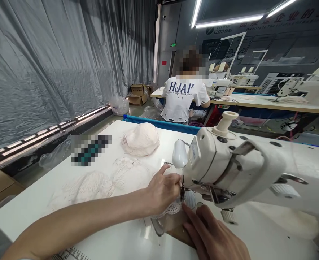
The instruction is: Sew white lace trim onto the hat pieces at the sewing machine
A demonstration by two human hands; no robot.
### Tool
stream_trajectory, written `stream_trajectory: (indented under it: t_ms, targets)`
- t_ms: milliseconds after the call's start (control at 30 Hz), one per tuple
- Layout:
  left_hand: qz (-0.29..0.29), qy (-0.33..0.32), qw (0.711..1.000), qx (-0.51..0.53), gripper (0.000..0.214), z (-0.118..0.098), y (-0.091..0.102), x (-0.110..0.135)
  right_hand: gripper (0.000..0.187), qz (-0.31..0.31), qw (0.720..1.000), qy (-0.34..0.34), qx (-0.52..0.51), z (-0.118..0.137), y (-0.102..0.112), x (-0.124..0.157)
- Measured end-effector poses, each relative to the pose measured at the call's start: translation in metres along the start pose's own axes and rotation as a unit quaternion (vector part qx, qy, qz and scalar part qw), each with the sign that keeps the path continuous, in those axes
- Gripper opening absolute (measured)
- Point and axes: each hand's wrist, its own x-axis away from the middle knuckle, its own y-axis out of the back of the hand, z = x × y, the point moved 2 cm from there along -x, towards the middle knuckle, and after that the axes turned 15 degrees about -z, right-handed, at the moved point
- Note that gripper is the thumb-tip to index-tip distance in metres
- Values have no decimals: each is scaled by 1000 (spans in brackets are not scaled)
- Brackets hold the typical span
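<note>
My left hand (163, 189) is closed beside the needle area of a white sewing machine (205, 155), its thumb raised. Its curled fingers grip a piece of white lace fabric (173, 208), part of which shows below the hand. On the near side, my right hand (216, 236) holds the same lace by its edge, index finger close to the presser foot (182, 194). Both hands partly hide the fabric. To the left lie a pale padded bra cup (141, 139) and lace-covered cups (131, 173), (87, 187).
A blurred-out dark item (90, 150) lies at the white table's (116, 135) left edge. Ruler markings (70, 254) show at the front. Pale fabric (292, 220) lies under the machine arm. Ahead, a person in a white shirt (185, 95) sits at another table. Cardboard boxes (138, 94) stand behind.
</note>
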Motion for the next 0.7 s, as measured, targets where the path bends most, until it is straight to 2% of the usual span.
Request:
stream_trajectory:
  t_ms: [200, 333, 433, 533, 633, 700]
  targets:
    - [-59, -94, 985, -133, 21, -40, 19, 24, 35, -16, 999, -7, -47, 3, 4, 2]
    - [-76, -97, 978, -167, 21, -48, 16, 31, 33, -20, 997, -24, -68, 4, 5, 4]
    - [-62, -93, 981, -158, 22, -44, 14, 29, 32, -33, 997, -23, -72, 4, 5, 3]
    - [2, -72, 992, -106, 19, -32, 14, 24, 31, -34, 996, -25, -74, 5, 4, 2]
    - [78, 19, 997, -17, 16, -13, 15, 13, 31, -35, 996, -35, -73, 5, 4, 1]
    - [95, 76, 993, 4, 17, -1, 15, 1, 31, -37, 996, -39, -72, 5, 5, 0]
